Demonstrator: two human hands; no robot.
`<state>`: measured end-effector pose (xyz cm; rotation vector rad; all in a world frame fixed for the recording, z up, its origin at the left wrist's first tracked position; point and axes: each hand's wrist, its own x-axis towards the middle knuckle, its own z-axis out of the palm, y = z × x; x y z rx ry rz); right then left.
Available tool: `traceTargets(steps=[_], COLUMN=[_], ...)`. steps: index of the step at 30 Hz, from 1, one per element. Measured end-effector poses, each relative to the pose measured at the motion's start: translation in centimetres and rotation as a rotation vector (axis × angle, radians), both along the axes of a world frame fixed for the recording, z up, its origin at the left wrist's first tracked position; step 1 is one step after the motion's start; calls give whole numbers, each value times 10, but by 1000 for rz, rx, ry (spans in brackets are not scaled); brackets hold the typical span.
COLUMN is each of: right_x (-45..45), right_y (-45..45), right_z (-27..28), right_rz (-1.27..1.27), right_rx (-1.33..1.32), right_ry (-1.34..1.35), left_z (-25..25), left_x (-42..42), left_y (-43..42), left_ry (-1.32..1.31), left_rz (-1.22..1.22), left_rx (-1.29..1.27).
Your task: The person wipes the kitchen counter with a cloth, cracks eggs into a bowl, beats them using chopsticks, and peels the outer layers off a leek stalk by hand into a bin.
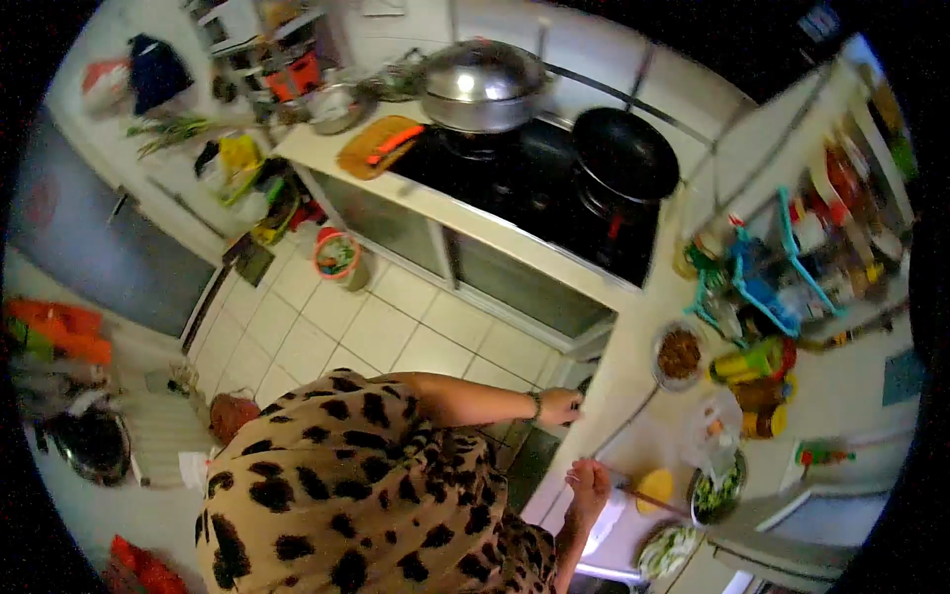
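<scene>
While the right hand [588, 483] is at the near edge of the cream table [621, 361], its fingers look bent, but blur hides whether they are clamped on anything; cannot tell. Left hand [560, 406], dark bracelet [535, 404] on wrist, has fingers curled by a small dark object [575, 405] at the table edge; grip on it also unclear. Just beyond the right hand: thin brown stick [661, 503], then rounded yellow piece [654, 489]. Farther along: round dish of pale green pieces [669, 550], round bowl of chopped greens [716, 492], translucent plastic bag [711, 434], round dish of brown food [679, 353]. Farthest, on the black glass stove [539, 193]: black round wok [625, 153], lidded silver metal pot [483, 84].
</scene>
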<state>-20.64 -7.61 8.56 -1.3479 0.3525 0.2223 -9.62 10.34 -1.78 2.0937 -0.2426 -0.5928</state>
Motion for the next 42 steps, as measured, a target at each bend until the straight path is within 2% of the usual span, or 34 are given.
traceTargets(steps=[2,3,4,5,6,7,8,9,10,11,12,14,15,17,18,20,23,24,26,28,30,32,34,35,36,38,39,40,41,42], right_x=[10,14,19,24,31,41,48,53,57,70,72,83,80,71,71,68,54,55,65,79,97,111,125,131,128,119,108,104,86,80], right_y=[5,20,33,44,60,79,103,130,156,179,212,266,299,355,385,467,569,600,653,711,773,849,944,1003,1048,1155,1202,1255,1297,1351], right_z=[-24,-21,-16,-22,-25,-16,-8,-1,2,-11,-4,-23,-32,-48,-51,-34,-30,-28,-28,-35,-40,-36,-25,-20,-20,-10,18,10,39,41], right_rz=[170,182,271,297,314,441,469,527,577,582,656,872,891,1196,1210,1553,1579,1620,1681,1743,1802,1793,1834,1849,1881,1904,1833,1719,1729,1732], right_rx=[-152,-158,-196,-322,-447,-544,-539,-647,-751,-600,-790,-710,-703,-1199,-1196,-1189,-1249,-1267,-1254,-1232,-1135,-1098,-999,-1023,-1050,-797,-594,-398,-482,-424], right_ry=[-53,-89,-181,-222,-264,-312,-333,-406,-476,-567,-633,-345,-354,-788,-804,-564,-693,-767,-836,-906,-924,-861,-1027,-1063,-1067,-1281,-1338,-1480,-1453,-1467], left_z=[11,-51,-106,-127,-134,-141,-143,-145,-98,-121,-81,-160,-172,-140,-126,-108,-96,-96,-102,-98,-112,-116,-149,-135,-119,-97,-90,-85,-79,-74], left_x=[-29,-53,-78,-104,-144,-184,-217,-248,-288,-340,-373,-484,-502,-547,-558,-571,-569,-563,-567,-545,-538,-532,-543,-548,-551,-560,-563,-568,-573,-576], left_y=[76,118,167,215,263,311,352,390,417,450,473,532,545,566,577,601,647,663,685,718,753,787,822,836,846,870,882,895,903,913], left_ry=[64,-132,-140,-146,-111,-99,170,449,585,573,772,654,833,989,1068,1145,1159,1094,801,824,784,644,562,612,702,807,837,857,872,883], left_rz=[-115,-70,-99,-132,165,477,624,755,672,738,920,941,229,590,731,863,900,898,939,1615,1685,1863,1464,1412,1440,1546,1592,1624,1659,1693], left_rx=[214,193,294,395,394,342,452,548,762,752,593,740,860,665,592,508,482,487,440,22,18,-361,50,167,205,192,174,157,133,110])
